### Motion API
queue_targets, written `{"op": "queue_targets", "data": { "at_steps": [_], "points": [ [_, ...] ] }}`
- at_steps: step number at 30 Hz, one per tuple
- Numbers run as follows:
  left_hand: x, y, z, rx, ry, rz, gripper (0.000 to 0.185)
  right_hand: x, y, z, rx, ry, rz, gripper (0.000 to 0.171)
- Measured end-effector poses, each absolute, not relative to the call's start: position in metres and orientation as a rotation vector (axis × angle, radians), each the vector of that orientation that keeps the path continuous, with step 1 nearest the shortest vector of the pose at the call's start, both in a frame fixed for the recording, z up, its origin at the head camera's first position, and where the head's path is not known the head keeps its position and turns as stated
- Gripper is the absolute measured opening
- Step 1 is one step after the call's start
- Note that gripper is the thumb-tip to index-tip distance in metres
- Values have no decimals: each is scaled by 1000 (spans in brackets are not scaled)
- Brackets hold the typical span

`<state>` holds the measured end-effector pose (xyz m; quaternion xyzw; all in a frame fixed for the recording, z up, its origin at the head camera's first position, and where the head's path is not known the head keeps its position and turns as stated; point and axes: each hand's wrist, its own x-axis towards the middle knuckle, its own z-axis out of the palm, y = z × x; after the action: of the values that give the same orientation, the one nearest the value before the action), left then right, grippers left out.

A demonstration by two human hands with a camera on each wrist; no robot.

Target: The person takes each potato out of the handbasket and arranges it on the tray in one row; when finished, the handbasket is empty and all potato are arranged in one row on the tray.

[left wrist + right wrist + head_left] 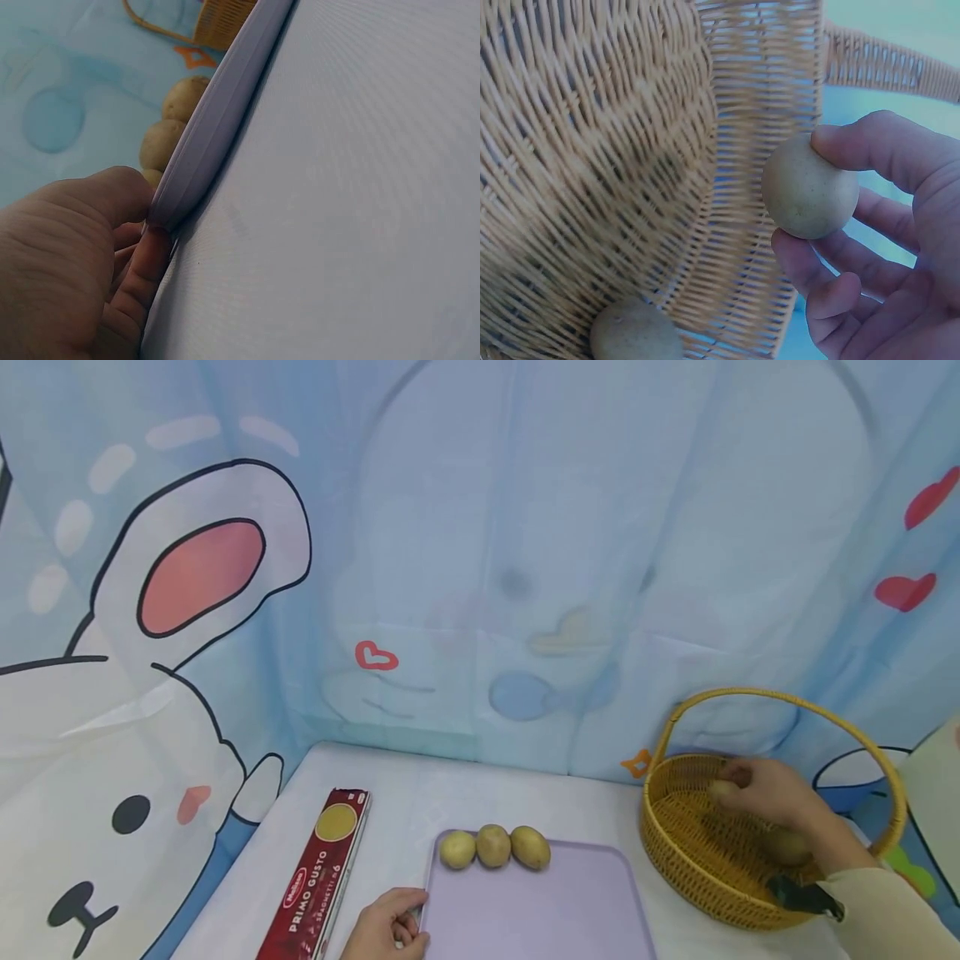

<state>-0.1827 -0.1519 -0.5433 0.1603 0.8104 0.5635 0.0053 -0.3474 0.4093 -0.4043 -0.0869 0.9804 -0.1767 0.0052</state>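
I see my right hand [765, 793] pinching a small, round, tan potato [808, 187] inside the wicker basket [697, 860] at the table's right edge. My left hand [390, 927] grips the lilac tray [525, 910] at its left edge.

White table [420, 797]: spaghetti box [318, 872], lilac tray [536, 906], wicker basket [693, 852]
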Motion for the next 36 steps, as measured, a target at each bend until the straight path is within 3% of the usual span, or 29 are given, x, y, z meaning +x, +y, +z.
{"op": "queue_targets", "data": {
  "at_steps": [21, 36],
  "points": [
    [-184, -152, -547, 508, 2542, 1771, 44, -322, 334, -385, -473, 3089, -706, 47],
    [-181, -151, -546, 533, 2559, 1807, 43, -314, 288, -396, -529, 3030, -748, 45]
  ]
}}
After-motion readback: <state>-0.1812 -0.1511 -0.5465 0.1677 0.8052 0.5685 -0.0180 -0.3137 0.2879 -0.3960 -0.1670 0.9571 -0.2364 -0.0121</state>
